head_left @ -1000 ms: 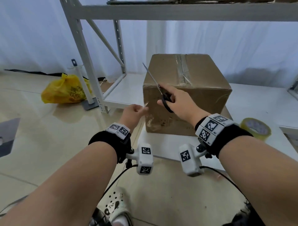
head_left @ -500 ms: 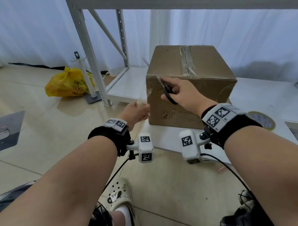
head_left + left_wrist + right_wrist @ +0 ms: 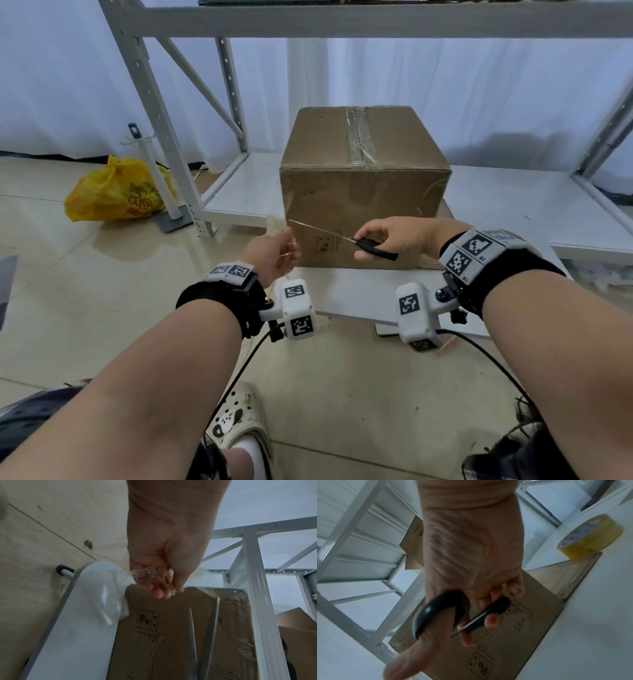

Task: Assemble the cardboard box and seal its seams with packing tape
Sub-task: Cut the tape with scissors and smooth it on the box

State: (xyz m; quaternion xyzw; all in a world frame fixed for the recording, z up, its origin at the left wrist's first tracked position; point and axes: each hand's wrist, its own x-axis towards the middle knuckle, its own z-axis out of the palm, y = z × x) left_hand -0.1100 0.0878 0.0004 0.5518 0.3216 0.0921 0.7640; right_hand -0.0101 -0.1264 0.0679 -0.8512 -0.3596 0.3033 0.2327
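Head view: the cardboard box (image 3: 364,185) stands closed on the white platform (image 3: 359,301), a strip of clear tape running front to back along its top seam and another along the near top edge. 0.5 s ago the scissors (image 3: 346,238) were up at the box's near-left top corner; now the right hand (image 3: 394,236) has dropped with them to mid-height in front of the near face, fingers curled through the black handles, blades together as far as can be seen. The left hand (image 3: 274,253) has pulled away to the left, pinching a loose scrap of clear tape (image 3: 275,224). That suggests the tape end was just cut free, so this seam looks finished.

Left wrist view: the fingers (image 3: 159,588) are bunched around crumpled clear tape, just off the box's corner, where shiny tape wraps the edge.

Right wrist view: thumb and fingers are clamped through the scissor loops above the printed box face. The yellow tape roll (image 3: 590,536) lies on the platform to the right, beside a flat piece of cardboard (image 3: 563,577) under the box.
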